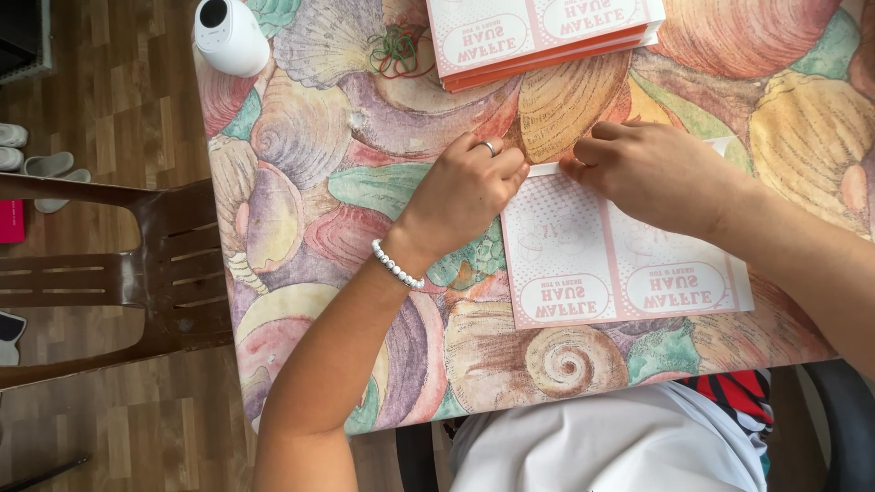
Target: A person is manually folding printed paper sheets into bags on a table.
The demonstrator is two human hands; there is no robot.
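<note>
**A:** What does the head camera show?

**B:** Looking straight down, a surface (pixel 301 182) covered in a seashell-patterned cloth. A flat pink-and-white printed card sheet (pixel 620 264) lies on it, right in front of the person.

**A:** Where are the hands?

**B:** Both meet at the sheet's far edge. The left hand (pixel 465 187), with a ring and a white bead bracelet at the wrist, has its grip clenched, fingertips pinching the far left corner. The right hand (pixel 652 173) presses down on the same edge just beside it; its grip looks closed on the card, though its fingertips are tucked under, so I cannot be sure.

**A:** So the sheet sits mostly nearer the person than the hands?

**B:** Yes, nearly all of it stretches from the fingers back toward the body.

**A:** Anything else?

**B:** A stack of similar sheets (pixel 547 36) at the far edge, a tangle of rubber bands (pixel 401 50) beside it, a small white rounded device (pixel 230 35) at the far left corner, and a brown chair (pixel 137 273) on the left.
</note>
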